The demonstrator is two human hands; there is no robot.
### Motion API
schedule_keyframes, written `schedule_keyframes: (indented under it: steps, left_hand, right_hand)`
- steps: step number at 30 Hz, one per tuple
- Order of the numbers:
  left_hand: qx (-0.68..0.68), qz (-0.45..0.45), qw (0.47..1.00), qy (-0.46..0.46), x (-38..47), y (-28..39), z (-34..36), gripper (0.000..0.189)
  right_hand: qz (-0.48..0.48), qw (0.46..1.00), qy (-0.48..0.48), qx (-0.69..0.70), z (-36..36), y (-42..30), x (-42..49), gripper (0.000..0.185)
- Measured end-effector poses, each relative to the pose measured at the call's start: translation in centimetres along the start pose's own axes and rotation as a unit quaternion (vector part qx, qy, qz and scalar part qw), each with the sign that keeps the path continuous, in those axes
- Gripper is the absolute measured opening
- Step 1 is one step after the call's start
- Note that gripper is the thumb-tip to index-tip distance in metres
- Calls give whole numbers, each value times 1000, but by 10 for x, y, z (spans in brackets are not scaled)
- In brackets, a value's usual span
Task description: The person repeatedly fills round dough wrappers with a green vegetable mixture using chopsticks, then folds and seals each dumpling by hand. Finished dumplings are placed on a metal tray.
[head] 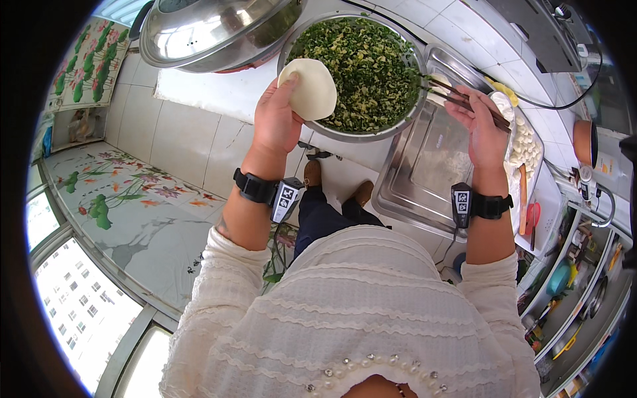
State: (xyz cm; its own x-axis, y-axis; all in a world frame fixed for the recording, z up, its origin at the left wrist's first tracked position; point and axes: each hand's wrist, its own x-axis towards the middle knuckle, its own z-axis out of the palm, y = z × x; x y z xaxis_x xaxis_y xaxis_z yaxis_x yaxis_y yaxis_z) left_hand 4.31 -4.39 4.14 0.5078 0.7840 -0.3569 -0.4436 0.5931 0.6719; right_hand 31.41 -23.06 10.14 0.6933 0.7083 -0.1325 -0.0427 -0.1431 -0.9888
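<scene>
My left hand (278, 112) holds a round, flat dough wrapper (313, 89), thumb on top, over the left rim of a large metal bowl (348, 135). Chopped greens with pale yellow bits (361, 69) fill that bowl. To its right, my right hand (480, 122) grips a pair of dark chopsticks (460, 97); their tips are at the bowl's right edge with some green bits on them. Below the chopsticks lies a metal tray (428, 164), and pale dough pieces (438, 84) sit at its upper part, partly hidden by the chopsticks.
A large lidded metal pot (214, 35) stands at the upper left. On the right, small dough lumps (525, 144) and a wooden rolling pin (522, 199) lie in a white tray, near a red item (532, 218). A black cable (547, 107) runs behind. Shelves (572, 318) hold kitchenware at the lower right.
</scene>
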Motion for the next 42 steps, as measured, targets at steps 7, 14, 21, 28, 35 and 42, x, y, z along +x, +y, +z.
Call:
schedule_keyframes:
  steps: [7, 14, 21, 28, 35, 42]
  left_hand:
    - [-22, 14, 1000, 13, 4, 3, -7, 30]
    - [-20, 5, 999, 28, 3, 4, -12, 34]
    - [-7, -2, 1000, 20, -3, 4, 1, 37]
    - [6, -46, 999, 25, 7, -12, 21, 38]
    - [-96, -89, 991, 8, 19, -41, 66, 37]
    - [-176, -85, 981, -7, 28, -55, 82, 38]
  right_hand:
    - [59, 996, -50, -39, -5, 13, 7, 30]
    - [150, 976, -72, 139, 10, 53, 4, 28]
    - [159, 954, -41, 250, 7, 73, 8, 29]
    - [126, 949, 1, 291, -4, 63, 6, 28]
    - [13, 964, -18, 265, 6, 28, -6, 24]
    - [-321, 926, -115, -164, 34, -12, -38, 17]
